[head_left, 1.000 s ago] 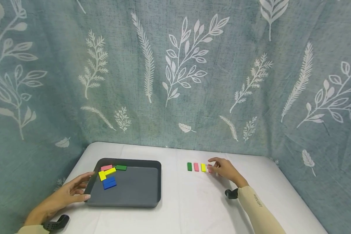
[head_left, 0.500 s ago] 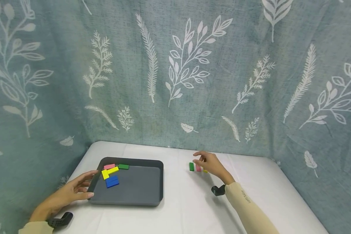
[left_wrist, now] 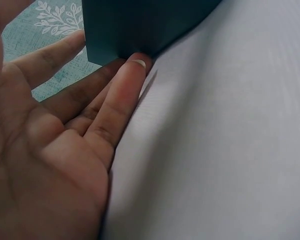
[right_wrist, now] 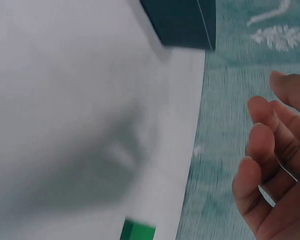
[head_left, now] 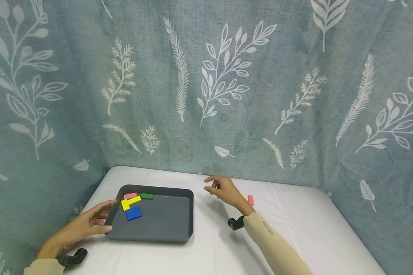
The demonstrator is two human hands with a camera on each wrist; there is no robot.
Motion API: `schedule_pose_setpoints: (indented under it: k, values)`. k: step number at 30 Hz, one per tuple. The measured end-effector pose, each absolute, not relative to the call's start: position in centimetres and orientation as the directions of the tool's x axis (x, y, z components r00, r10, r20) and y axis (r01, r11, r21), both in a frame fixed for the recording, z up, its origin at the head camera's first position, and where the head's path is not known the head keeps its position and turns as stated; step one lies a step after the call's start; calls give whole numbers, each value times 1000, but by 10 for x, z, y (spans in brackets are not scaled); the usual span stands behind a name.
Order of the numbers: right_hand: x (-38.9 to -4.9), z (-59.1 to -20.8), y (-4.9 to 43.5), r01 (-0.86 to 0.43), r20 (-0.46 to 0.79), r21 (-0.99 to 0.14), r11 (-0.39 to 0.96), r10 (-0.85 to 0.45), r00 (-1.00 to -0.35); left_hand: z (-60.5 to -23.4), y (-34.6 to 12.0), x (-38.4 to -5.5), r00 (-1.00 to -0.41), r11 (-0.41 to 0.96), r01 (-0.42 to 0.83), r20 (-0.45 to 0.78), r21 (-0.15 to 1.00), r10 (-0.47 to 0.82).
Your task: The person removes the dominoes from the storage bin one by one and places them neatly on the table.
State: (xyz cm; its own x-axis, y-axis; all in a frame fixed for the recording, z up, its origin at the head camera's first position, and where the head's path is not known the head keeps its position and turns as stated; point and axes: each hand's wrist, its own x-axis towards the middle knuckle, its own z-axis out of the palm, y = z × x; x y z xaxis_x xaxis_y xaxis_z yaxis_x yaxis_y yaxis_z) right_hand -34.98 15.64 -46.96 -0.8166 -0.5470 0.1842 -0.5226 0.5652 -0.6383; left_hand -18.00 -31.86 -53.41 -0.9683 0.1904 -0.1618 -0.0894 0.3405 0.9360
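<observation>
A dark grey tray (head_left: pixel 165 225) stands at the left of the white table. My left hand (head_left: pixel 84 225) rests at its left side, loosely spread fingers against the outer wall; the left wrist view shows fingertips touching the tray wall (left_wrist: pixel 135 30). Inside lie pink (head_left: pixel 130 196), green (head_left: pixel 147 196), yellow (head_left: pixel 134 200) and blue blocks (head_left: pixel 134 213). My right hand (head_left: pixel 225 191) hovers right of the tray, fingers loosely bent with nothing between them. Behind it a pink block (head_left: pixel 251 200) and part of a yellow block (head_left: pixel 243 196) show. A green block (right_wrist: pixel 138 231) appears in the right wrist view.
A white cloth covers the table (head_left: pixel 179 258). A blue-green curtain (head_left: pixel 165 149) with white leaf prints hangs close behind and along both sides. Each wrist wears a black camera band; the right one (head_left: pixel 235 223) sits low over the table.
My right hand has moved left from the rightmost pink block, across the row, toward the tray. That pink block stays in place. The left hand stays at the tray; the view shifts slightly.
</observation>
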Motion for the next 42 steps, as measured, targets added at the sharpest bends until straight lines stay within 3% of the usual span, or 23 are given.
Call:
schedule_pose_setpoints:
  k: [27,42]
  values:
    - [-326,-466,34,-662,228,-605,443,-700,-677,-534,-318,-180,-969,335,-96,-165,937,183]
    - [-321,-476,-7,-679,125,-574,458,-770,-626,-539,-323,-182,-967,350,-16,-105,936,234]
